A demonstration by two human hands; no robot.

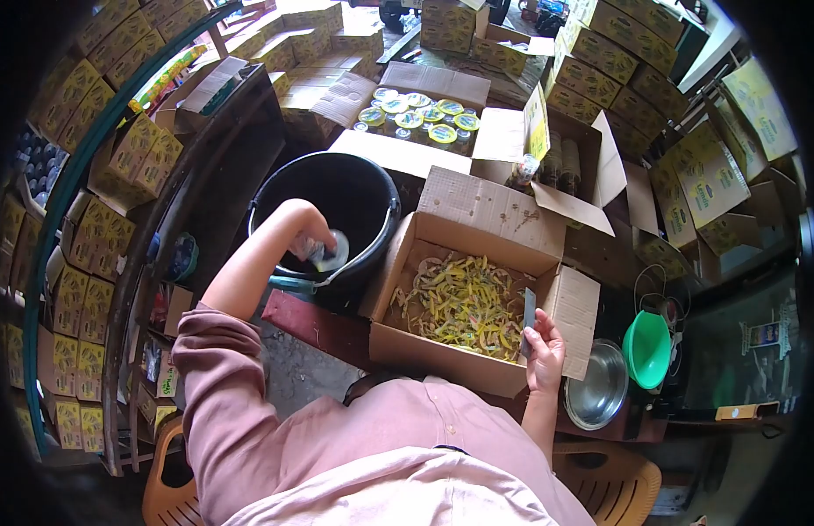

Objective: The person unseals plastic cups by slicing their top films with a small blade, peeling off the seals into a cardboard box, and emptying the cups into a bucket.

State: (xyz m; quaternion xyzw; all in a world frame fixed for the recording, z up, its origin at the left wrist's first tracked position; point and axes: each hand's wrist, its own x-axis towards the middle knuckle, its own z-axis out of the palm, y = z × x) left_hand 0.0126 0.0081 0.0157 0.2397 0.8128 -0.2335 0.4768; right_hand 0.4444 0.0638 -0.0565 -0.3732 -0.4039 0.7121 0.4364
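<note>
My left hand (312, 230) reaches down into a black bucket (271, 188), its fingers closed around a clear, whitish plastic piece (335, 252) that looks like a cup or lid. Part of those fingers is hidden behind the hand. At the right wall of an open cardboard box (442, 355), my right hand (544, 352) grips a flat, narrow grey strip (528, 317), held upright; its kind is not clear. Inside this box lies a heap of yellow-green label strips or wrappers (460, 302).
Behind stands a carton of jars with yellow-green lids (413, 118), beside another open carton (582, 140) holding jars. A metal bowl (596, 386) and a green basin (646, 351) are at the right. Stacked yellow cartons (78, 298) line the left shelves.
</note>
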